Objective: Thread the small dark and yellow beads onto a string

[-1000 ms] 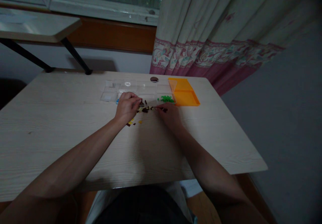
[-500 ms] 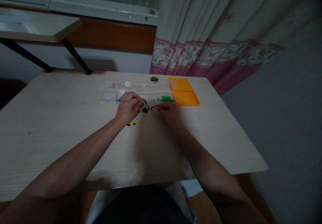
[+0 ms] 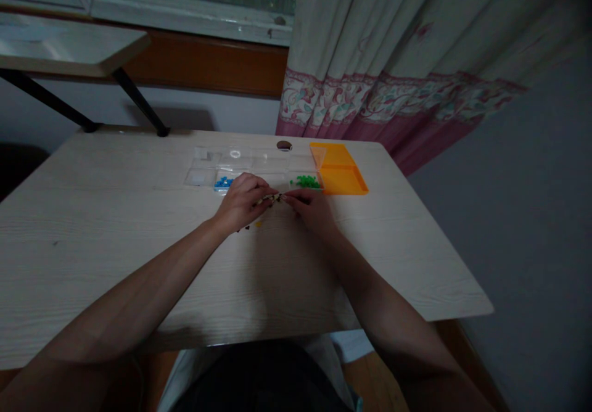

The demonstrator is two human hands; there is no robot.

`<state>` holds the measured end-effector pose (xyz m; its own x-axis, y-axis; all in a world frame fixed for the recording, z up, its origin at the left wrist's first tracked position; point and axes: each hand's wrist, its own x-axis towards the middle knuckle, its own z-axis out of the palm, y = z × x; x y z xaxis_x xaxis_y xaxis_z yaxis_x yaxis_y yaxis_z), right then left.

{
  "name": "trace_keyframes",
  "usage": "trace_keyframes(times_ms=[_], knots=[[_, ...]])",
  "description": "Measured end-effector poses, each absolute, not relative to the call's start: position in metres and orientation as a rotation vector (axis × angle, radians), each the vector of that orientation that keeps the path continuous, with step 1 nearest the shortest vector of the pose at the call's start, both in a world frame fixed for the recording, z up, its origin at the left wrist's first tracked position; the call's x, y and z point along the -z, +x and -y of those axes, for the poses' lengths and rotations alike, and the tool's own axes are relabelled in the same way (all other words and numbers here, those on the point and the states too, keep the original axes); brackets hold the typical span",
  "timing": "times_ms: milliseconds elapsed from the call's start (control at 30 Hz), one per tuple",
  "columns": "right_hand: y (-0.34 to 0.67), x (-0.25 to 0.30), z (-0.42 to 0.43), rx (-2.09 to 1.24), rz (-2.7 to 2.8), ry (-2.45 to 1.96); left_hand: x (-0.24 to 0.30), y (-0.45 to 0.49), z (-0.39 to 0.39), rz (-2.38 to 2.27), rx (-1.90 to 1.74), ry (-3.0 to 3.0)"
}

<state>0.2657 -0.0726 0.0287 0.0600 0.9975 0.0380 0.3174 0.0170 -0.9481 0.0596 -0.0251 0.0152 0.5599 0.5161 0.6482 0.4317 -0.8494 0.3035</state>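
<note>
A small dark-brown and pale-yellow assembly, apparently of tiny building bricks (image 3: 265,200), is held between both hands just above the table. My left hand (image 3: 244,202) closes its fingers on the left part and covers some of it. At the other end, the thumb and fingers of my right hand (image 3: 311,208) pinch the assembly. A yellow piece (image 3: 258,223) and a few dark bits (image 3: 247,227) lie on the table below my left hand. Behind the hands stands a clear compartment box (image 3: 271,164), with blue pieces (image 3: 224,182) and green pieces (image 3: 307,181) in separate front compartments.
An open orange case (image 3: 345,179) touches the right end of the clear box. The pale wooden table (image 3: 139,239) has a round hole (image 3: 283,145) near its back edge. A raised shelf (image 3: 69,48) on black legs is at the back left; a curtain (image 3: 370,97) hangs behind.
My left hand has shifted slightly right, and its fingers have come to the assembly near my right fingertips. The assembly looks tilted differently, and more blue pieces show. My right hand has barely moved.
</note>
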Motion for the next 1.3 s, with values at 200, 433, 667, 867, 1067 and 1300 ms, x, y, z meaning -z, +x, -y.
trace_keyframes(times_ms=[200, 433, 667, 867, 1067, 1300], knots=[[0.2629, -0.0268, 0.0744, -0.987, 1.421, -1.439, -0.0156, 0.0599, 0.0254, -0.836, -1.188, 2.661], [0.2613, -0.0265, 0.0749, -1.06, 1.389, -1.426, -0.0157, 0.0608, 0.0248, -0.833, -1.195, 2.673], [0.2606, -0.0266, 0.0756, -1.103, 1.39, -1.398, -0.017, 0.0592, 0.0256, -0.807, -1.183, 2.672], [0.2597, -0.0294, 0.0764, -1.122, 1.377, -1.407, -0.0173, 0.059, 0.0257, -0.796, -1.199, 2.665], [0.2606, -0.0276, 0.0762, -1.102, 1.418, -1.412, -0.0168, 0.0598, 0.0247, -0.777, -1.208, 2.668], [0.2608, -0.0252, 0.0753, -1.109, 1.414, -1.397, -0.0159, 0.0598, 0.0238, -0.774, -1.21, 2.671]])
